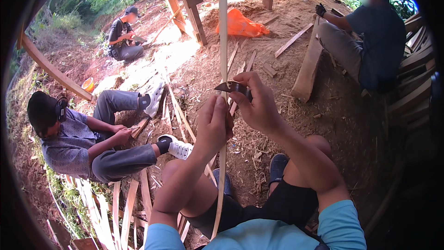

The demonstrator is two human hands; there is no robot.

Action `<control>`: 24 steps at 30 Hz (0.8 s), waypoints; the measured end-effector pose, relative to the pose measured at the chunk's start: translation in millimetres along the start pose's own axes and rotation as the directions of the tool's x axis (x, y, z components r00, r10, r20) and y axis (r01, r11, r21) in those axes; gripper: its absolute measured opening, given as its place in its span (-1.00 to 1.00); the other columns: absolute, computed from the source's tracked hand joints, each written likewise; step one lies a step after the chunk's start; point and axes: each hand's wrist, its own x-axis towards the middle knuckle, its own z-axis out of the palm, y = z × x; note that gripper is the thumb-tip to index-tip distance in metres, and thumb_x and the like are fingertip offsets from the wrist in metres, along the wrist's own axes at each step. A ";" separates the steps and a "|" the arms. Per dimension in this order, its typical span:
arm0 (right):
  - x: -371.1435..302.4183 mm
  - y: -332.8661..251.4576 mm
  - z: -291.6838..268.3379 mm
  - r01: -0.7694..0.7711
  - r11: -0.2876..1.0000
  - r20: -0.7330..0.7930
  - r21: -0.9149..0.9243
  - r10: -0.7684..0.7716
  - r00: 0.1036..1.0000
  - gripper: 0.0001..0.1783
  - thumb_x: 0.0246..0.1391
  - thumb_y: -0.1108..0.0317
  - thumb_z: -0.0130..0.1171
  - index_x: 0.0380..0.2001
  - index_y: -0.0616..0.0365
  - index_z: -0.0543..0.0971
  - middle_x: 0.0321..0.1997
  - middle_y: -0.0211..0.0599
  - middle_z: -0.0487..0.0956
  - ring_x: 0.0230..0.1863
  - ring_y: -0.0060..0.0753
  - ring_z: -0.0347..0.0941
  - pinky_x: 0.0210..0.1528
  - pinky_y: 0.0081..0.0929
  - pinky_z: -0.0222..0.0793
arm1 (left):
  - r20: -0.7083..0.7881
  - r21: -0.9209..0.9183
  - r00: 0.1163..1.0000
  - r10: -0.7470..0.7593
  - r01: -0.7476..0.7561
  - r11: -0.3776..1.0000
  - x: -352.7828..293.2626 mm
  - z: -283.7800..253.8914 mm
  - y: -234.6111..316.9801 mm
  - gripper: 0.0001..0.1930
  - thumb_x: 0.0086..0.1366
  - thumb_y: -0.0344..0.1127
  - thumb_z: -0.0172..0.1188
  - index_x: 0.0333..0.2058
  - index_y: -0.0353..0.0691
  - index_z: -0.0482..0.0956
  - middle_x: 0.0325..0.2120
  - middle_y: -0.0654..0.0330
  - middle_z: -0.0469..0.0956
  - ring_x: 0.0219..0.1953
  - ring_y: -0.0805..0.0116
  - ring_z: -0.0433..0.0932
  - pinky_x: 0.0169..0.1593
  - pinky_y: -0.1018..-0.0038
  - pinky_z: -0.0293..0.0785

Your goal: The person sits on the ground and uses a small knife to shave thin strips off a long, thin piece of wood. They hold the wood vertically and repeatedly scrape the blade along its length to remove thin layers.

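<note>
A long, thin strip of pale wood stands nearly upright in front of me, running from the top of the view down to my lap. My left hand is closed round it at about mid-length, thumb on top. Just above, my right hand grips a small dark knife with a curved, pointed blade. Its blade lies across the strip, and a small curl of wood shows beside it. The knife's handle is mostly hidden by my fingers.
A person sits close on my left with a piece of wood; another sits farther back. At right, a gloved person holds a broad plank. Wooden posts, an orange sheet and strips stand or lie around.
</note>
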 end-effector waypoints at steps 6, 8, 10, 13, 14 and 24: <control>-1.3 3.4 3.7 0.096 0.989 -0.060 -0.117 -0.103 0.993 -0.79 0.05 0.43 0.15 -0.26 0.22 0.38 -0.35 -0.11 0.55 -0.31 -0.09 0.57 -0.36 -0.33 0.44 | -0.014 0.052 0.999 0.030 -0.029 0.998 -1.6 3.7 5.3 -0.74 0.43 -0.19 -0.23 -0.43 -0.16 0.26 -0.78 0.32 0.30 -0.82 0.58 0.26 -0.76 0.65 0.17; 4.5 2.7 -7.3 0.152 0.973 0.029 -0.171 -0.150 0.988 -0.78 0.04 0.43 0.15 -0.24 0.21 0.40 -0.32 -0.13 0.56 -0.30 -0.10 0.56 -0.35 -0.32 0.44 | 0.024 0.032 0.998 0.063 -0.064 0.997 -3.1 3.1 4.4 -0.74 0.43 -0.18 -0.23 -0.43 -0.16 0.26 -0.78 0.32 0.30 -0.82 0.58 0.26 -0.76 0.65 0.17; 9.6 -3.0 -8.0 0.149 0.983 0.082 -0.109 -0.140 0.987 -0.75 0.02 0.44 0.16 -0.20 0.18 0.43 -0.30 -0.15 0.56 -0.29 -0.11 0.56 -0.34 -0.32 0.45 | 0.010 0.014 0.999 0.051 -0.052 0.999 -3.2 -5.5 0.9 -0.73 0.43 -0.18 -0.23 -0.44 -0.16 0.26 -0.78 0.32 0.30 -0.82 0.57 0.27 -0.75 0.65 0.17; 12.5 -9.0 -11.5 0.116 0.993 0.100 -0.001 -0.115 0.988 -0.69 0.01 0.44 0.18 -0.12 0.12 0.45 -0.30 -0.19 0.56 -0.29 -0.16 0.56 -0.31 -0.37 0.44 | 0.026 0.024 0.999 0.032 -0.032 0.999 -4.1 -5.6 2.6 -0.73 0.43 -0.18 -0.22 -0.44 -0.16 0.27 -0.78 0.31 0.31 -0.82 0.56 0.28 -0.75 0.65 0.18; 11.7 -4.7 -12.1 0.162 0.986 0.094 -0.030 -0.158 0.983 -0.67 0.01 0.43 0.18 -0.10 0.11 0.46 -0.30 -0.20 0.56 -0.28 -0.21 0.56 -0.30 -0.41 0.43 | 0.036 0.034 0.999 0.024 -0.025 0.999 -3.9 -4.3 3.3 -0.73 0.43 -0.18 -0.22 -0.44 -0.17 0.27 -0.78 0.31 0.31 -0.82 0.56 0.28 -0.74 0.65 0.18; 26.5 3.4 -27.6 0.123 0.954 0.056 -0.274 -0.112 0.992 -0.74 0.00 0.38 0.18 -0.17 -0.01 0.56 -0.46 -0.30 0.50 -0.44 -0.26 0.51 -0.41 -0.38 0.42 | 0.036 0.000 0.997 -0.067 0.067 0.998 3.0 7.1 -5.4 -0.74 0.41 -0.16 -0.17 -0.43 -0.15 0.28 -0.80 0.34 0.26 -0.83 0.60 0.19 -0.76 0.66 0.14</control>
